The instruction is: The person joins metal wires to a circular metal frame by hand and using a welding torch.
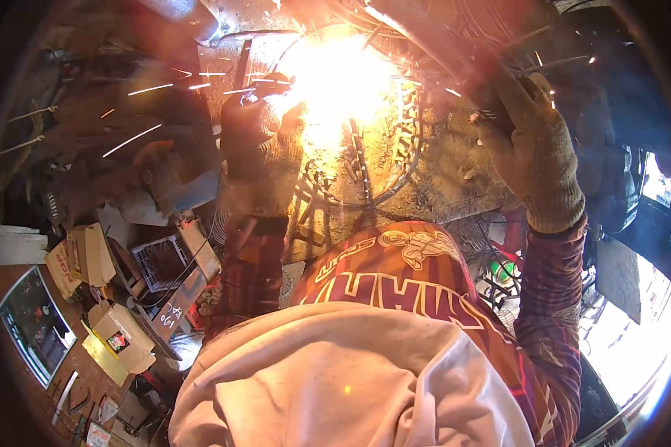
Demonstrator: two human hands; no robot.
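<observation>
A blinding white welding arc (341, 74) glares at the top middle and throws sparks left and right. My gloved left hand (262, 149) is just left of the glare, in deep shade. Its fingers look closed round something dark close to the arc, which the glare hides. Below the arc, a curved metal frame (386, 195) with crossbars lies on a worn, dusty work surface (447, 182). My right hand (533, 141), in a knitted work glove, is at the upper right, fingers bent round a dark object that I cannot make out.
Cardboard boxes (123, 343) and a grey plastic crate (159, 262) stand to the left. A framed dark panel (37, 324) leans at the far left. Coiled wires (470, 22) run across the top right. Something green (502, 270) shows beyond my right forearm.
</observation>
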